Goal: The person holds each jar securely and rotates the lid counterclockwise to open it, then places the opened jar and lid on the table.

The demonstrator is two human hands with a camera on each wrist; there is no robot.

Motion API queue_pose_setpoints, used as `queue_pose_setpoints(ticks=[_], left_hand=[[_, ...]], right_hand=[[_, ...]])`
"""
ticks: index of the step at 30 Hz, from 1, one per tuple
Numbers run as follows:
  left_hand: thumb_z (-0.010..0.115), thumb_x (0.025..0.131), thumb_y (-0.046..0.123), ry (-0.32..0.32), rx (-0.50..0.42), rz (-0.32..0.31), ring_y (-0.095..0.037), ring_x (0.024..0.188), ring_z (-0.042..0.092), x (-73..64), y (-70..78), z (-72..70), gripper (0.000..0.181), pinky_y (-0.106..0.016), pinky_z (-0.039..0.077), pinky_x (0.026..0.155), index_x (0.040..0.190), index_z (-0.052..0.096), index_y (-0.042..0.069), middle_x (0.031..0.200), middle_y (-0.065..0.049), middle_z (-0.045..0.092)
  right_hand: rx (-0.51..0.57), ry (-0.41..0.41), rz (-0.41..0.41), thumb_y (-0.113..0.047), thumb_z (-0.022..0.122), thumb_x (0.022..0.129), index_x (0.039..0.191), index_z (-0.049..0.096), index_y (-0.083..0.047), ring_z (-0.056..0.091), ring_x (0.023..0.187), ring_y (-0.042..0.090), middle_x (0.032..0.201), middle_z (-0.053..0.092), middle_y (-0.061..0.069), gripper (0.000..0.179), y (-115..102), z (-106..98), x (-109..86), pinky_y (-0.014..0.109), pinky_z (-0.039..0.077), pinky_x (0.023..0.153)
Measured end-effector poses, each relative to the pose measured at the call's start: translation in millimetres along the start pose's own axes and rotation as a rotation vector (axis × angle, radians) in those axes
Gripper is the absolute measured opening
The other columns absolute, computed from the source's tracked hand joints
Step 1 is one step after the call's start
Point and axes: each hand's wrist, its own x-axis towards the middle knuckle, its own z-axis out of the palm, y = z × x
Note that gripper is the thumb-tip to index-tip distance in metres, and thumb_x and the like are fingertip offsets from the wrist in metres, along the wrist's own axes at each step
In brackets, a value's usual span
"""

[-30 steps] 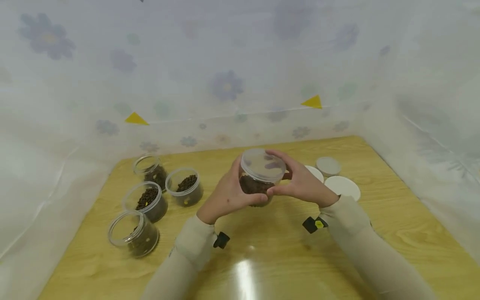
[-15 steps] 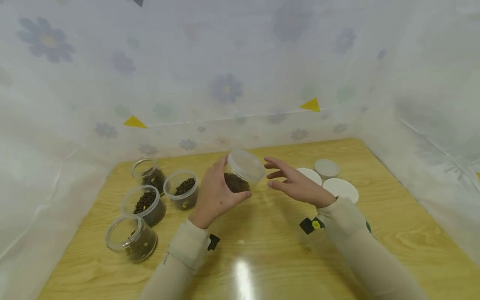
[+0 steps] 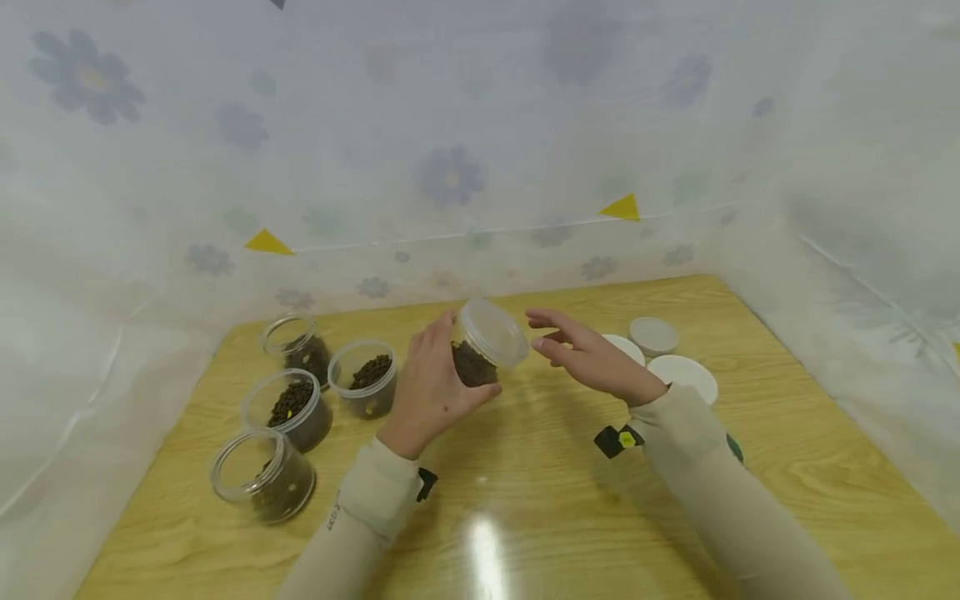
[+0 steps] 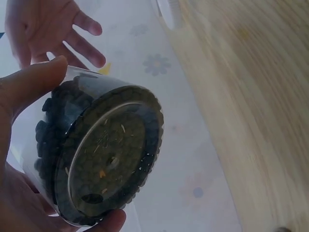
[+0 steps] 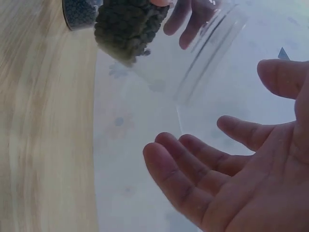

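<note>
In the head view my left hand grips a clear plastic jar by its side, above the table. The jar leans to the right and holds dark brown pellets. A translucent lid covers its mouth. The left wrist view shows the jar's underside, with pellets pressed against it and small light bits among them. Just right of the lid hovers my right hand, apart from the jar. Its fingers are loosely bent and hold nothing, as the right wrist view also shows the palm.
Several open clear jars with dark pellets stand at the left, among them a near jar and a round tub. White lids and a translucent lid lie at the right on the wooden table. Flowered sheeting surrounds it.
My right hand has let go of the jar and moved clear of it. The left hand has carried the jar slightly left and tilted it to the right.
</note>
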Motion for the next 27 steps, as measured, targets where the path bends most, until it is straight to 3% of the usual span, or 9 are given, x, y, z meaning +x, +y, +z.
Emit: queue_pose_setpoints(ticks=[8,16,22,27], left_hand=[[0.092,0.064,0.044,-0.057,0.071,0.058,-0.039,0.134,0.048,-4.0,1.8,6.2,0.109,-0.054,0.042,0.111,0.15,0.036,0.007,0.146,-0.017,0.049],[0.09,0.063,0.05,-0.033,0.179,0.13,-0.037,0.131,0.051,-6.4,5.5,10.4,0.11,-0.051,0.045,0.108,0.148,0.036,0.005,0.144,-0.017,0.053],[0.088,0.065,0.053,-0.03,0.242,0.143,-0.036,0.131,0.051,-10.3,7.7,12.9,0.112,-0.052,0.048,0.104,0.151,0.034,0.006,0.145,-0.017,0.051],[0.087,0.066,0.055,-0.04,0.257,0.134,-0.036,0.132,0.05,-11.6,8.8,11.3,0.115,-0.052,0.048,0.104,0.153,0.03,0.005,0.148,-0.017,0.048]], right_hand=[[-0.038,-0.01,0.1,-0.046,0.044,0.104,0.156,0.028,-0.023,0.052,0.132,0.032,0.158,0.037,0.008,0.06,-9,3,13.5,0.049,0.05,0.1],[-0.042,-0.058,0.151,-0.055,0.045,0.101,0.156,0.028,-0.025,0.052,0.133,0.034,0.153,0.041,0.011,0.065,-16,6,16.9,0.05,0.051,0.1],[-0.068,-0.078,0.2,-0.064,0.052,0.094,0.156,0.026,-0.027,0.057,0.126,0.032,0.15,0.044,0.012,0.077,-16,8,20.2,0.044,0.054,0.091],[-0.065,-0.069,0.202,-0.063,0.057,0.091,0.155,0.027,-0.025,0.061,0.119,0.03,0.145,0.048,0.013,0.08,-16,12,24.0,0.046,0.056,0.09]])
